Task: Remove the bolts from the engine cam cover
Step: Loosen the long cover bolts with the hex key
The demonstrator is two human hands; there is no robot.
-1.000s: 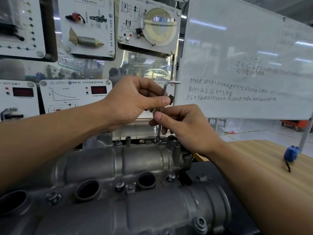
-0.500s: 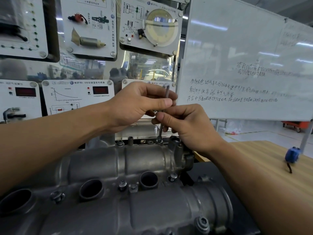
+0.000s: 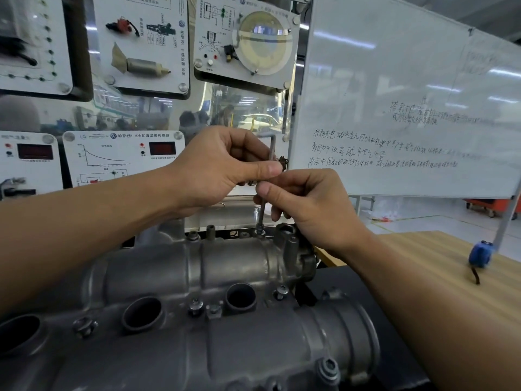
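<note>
So the fingers [image 3: 284, 180] of the right hand [image 3: 310, 213] are pinched on the shaft of the L-shaped hex key [image 3: 262, 211]. The left hand [image 3: 222, 167] is curled round its bent top end, with something small and dark at the thumb tip, can't tell what. The key stands near upright, tip down in a bolt [image 3: 260, 231] on the far edge of the cam cover [image 3: 197, 266], straight below both hands. My guess: spin it about that vertical axis, right hand being the closer one.
</note>
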